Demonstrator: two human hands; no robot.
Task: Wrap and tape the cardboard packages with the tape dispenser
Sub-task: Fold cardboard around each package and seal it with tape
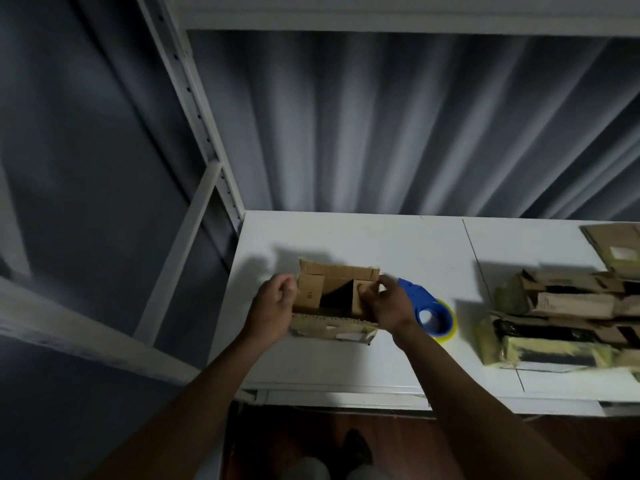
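At the bottom of the frame, two bare forearms rise from the lower edge toward the middle, above a dark reddish floor and the front lip of a white table.

Just left of centre, the left hand sits against the left end of an open cardboard box; its fingers are curled round the box's left edge, the knuckles toward the camera, with the left inner flap just beside the fingertips. The right hand is at the box's right end, thumb and fingers pinching the right inner flap, which stands partly folded over the dark interior. The box's near wall, streaked with yellowish tape, lies between the two wrists.

Immediately right of the right hand, touching or nearly touching its back, a blue tape dispenser with a yellowish roll lies on the table.

At the right edge of the frame is a pile of taped cardboard packages, well apart from the hands; a flat package lies beyond it.

Farther back, grey corrugated wall fills the upper frame, with a white metal shelf upright slanting down from the upper left.
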